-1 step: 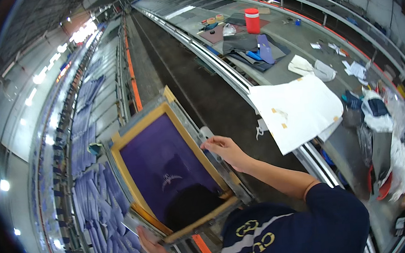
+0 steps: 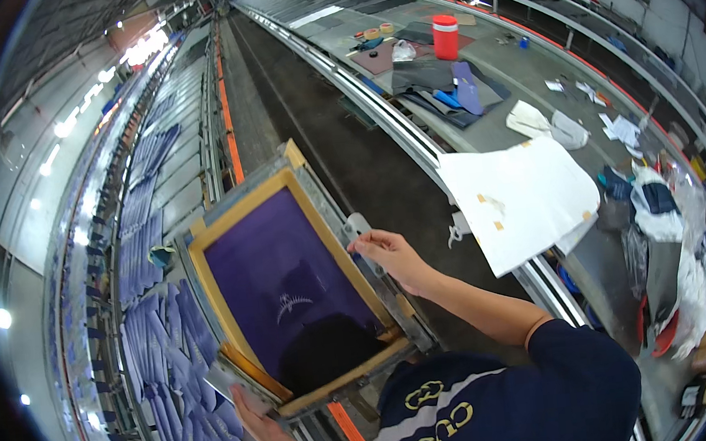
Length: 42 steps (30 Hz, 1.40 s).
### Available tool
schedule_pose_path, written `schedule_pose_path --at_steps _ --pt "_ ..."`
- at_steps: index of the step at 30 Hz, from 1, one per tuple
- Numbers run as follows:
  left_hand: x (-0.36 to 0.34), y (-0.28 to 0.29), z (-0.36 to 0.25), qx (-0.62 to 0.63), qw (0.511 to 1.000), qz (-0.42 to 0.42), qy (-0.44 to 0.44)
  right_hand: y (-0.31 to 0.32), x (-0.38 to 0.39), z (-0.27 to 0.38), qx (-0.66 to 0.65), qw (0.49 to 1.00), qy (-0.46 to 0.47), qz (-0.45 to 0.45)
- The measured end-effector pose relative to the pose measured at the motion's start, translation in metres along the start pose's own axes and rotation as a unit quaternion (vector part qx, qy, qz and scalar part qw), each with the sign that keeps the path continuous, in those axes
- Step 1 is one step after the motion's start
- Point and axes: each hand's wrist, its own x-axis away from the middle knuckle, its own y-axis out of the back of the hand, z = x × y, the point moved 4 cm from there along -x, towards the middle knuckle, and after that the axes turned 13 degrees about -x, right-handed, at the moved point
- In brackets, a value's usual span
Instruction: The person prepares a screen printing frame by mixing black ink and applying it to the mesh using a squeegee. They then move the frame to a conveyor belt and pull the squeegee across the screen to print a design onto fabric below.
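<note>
I take this for a factory workshop, most likely one that prints on cloth or soft sheet. Two very long tables, a left table (image 2: 181, 156) and a right table (image 2: 517, 76), run far back under a high roof (image 2: 32, 51) with bright lamps (image 2: 145, 50), and a dark aisle (image 2: 292, 100) separates them. What suggests printing to me is the wood-edged framed screen (image 2: 277, 261), its purple mesh bearing a pale crest-like motif. I see many matching purple pieces (image 2: 183, 344) spread along the left table's near end. A metal rail (image 2: 400, 136) follows the right table's left edge; rolls of tape (image 2: 378, 32) and heaped plastic and scraps (image 2: 682, 234) on its top look like working clutter.
</note>
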Motion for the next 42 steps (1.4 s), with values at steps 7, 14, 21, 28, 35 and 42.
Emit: schedule_pose_path --at_steps 7,14,21,28,35,42 --pt "-0.217 -0.165 -0.033 0.027 0.993 0.105 0.052 0.014 -0.175 0.024 0.013 0.997 0.033 -0.069" --pt "-0.419 -0.369 -0.045 0.006 0.983 0.177 0.051 0.078 -0.386 0.013 0.011 0.989 0.071 -0.131" --pt "-0.599 -0.506 -0.057 -0.007 0.994 0.108 0.029 0.106 -0.655 0.016 0.014 0.995 0.034 -0.093" --pt "-0.747 -0.616 -0.072 -0.02 0.999 0.036 0.035 0.115 -0.924 -0.012 0.065 0.996 -0.05 -0.028" --pt "-0.963 -0.747 -0.088 -0.006 1.0 0.027 0.013 0.121 -1.192 -0.054 0.07 0.997 -0.045 0.0" --pt "-1.149 -0.922 -0.155 -0.02 0.992 0.114 0.047 0.135 -1.386 -0.005 0.04 0.996 -0.001 -0.081"
